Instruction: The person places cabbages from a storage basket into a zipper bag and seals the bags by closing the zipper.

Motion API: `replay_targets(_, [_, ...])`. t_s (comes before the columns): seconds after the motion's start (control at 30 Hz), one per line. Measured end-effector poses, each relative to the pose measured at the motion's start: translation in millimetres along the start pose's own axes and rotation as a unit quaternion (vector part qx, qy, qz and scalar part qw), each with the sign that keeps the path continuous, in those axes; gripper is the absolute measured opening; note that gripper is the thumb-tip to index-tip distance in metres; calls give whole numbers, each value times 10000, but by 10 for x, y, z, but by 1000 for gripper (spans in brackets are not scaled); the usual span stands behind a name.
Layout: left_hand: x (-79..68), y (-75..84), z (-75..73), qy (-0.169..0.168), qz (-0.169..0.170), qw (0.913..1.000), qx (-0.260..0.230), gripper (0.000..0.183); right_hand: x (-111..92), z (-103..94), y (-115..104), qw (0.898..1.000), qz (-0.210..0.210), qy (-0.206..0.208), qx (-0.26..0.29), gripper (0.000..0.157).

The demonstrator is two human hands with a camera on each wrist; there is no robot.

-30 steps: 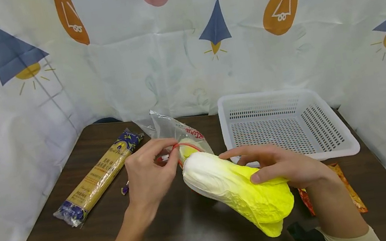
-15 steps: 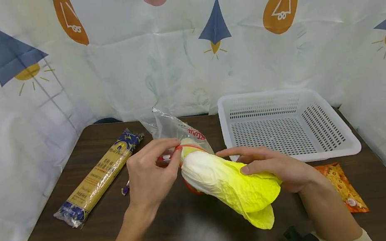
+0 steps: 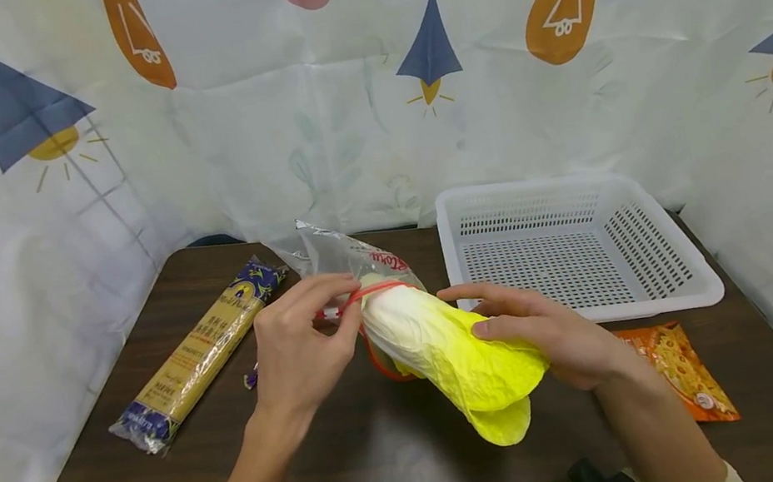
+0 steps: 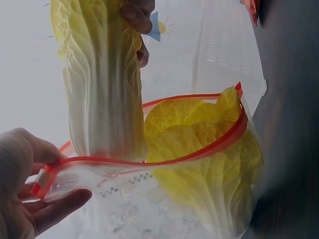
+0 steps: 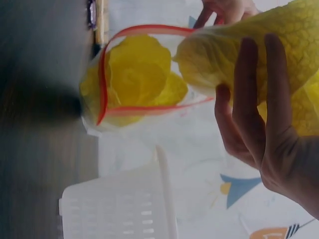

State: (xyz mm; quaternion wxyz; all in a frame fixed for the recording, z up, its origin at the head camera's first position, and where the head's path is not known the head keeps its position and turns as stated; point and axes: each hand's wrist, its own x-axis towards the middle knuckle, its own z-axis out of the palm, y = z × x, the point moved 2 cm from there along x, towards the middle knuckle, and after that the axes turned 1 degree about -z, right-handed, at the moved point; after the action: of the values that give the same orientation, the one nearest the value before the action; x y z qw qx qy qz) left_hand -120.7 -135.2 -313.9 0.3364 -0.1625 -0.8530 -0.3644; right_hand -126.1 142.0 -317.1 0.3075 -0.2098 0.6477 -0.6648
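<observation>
My right hand point(image 3: 537, 331) grips a napa cabbage point(image 3: 449, 349) by its yellow leafy end. Its white base points down into the mouth of a clear zip bag point(image 4: 129, 199) with a red zip edge. My left hand point(image 3: 308, 346) pinches the bag's rim point(image 4: 75, 160) near the white slider point(image 4: 44, 177), and the mouth gapes wide. Inside the bag, a second napa cabbage point(image 4: 219, 164) stands leaf end up, as the left wrist view shows. In the right wrist view, the held cabbage point(image 5: 214, 55) tilts over the rim beside the bagged cabbage point(image 5: 137, 69).
A white perforated basket point(image 3: 692, 304) stands at the back right. An orange snack packet point(image 3: 689, 378) lies to the right of my right forearm. On the left lies a long pasta packet point(image 3: 200, 359), with a small purple-wrapped item point(image 3: 250, 378) close to it.
My right hand has moved the cabbage left and slightly up, bringing its white base into the bag's mouth. My left hand keeps its pinch on the rim and has barely moved.
</observation>
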Motion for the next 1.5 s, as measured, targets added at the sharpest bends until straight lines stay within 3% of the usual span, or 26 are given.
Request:
replay_targets(0.27, [18, 14, 20, -201, -56, 9997, -133, 18, 3, 68, -10, 9969, -309, 723, -75, 44])
replay_targets(0.47, [33, 19, 39, -15, 157, 9999, -40, 15, 40, 113, 12, 9894, -526, 1268, -465, 44])
replay_targets(0.57, [37, 26, 48, 113, 233, 9997, -26, 12, 72, 136, 35, 9796, -559, 1555, -1144, 44])
replay_targets(0.67, [28, 39, 62, 140, 220, 9996, -93, 11, 96, 162, 57, 9620, -607, 1807, -1956, 45])
replay_targets(0.77, [14, 53, 81, 60, 183, 9997, -164, 12, 107, 201, 75, 9488, -578, 1931, -2433, 46])
replay_targets(0.93, [-4, 71, 109, -127, 183, 9996, -199, 13, 135, 256, 102, 9479, -289, 1967, -2489, 49])
replay_targets(1.07, [-7, 66, 109, -96, 209, 9996, -171, 13, 185, 245, 139, 9583, -152, 2010, -2026, 48])
replay_targets(1.23, [-14, 51, 105, -17, 231, 9997, -35, 11, 285, 208, 243, 9825, -13, 1826, -364, 48])
replay_targets(1.37, [-19, 47, 100, -27, 309, 9994, 146, 11, 337, 228, 329, 9808, 195, 1723, 889, 49])
replay_targets(1.5, [-19, 46, 101, -32, 372, 9990, 226, 12, 381, 286, 377, 9759, 186, 1758, 1279, 51])
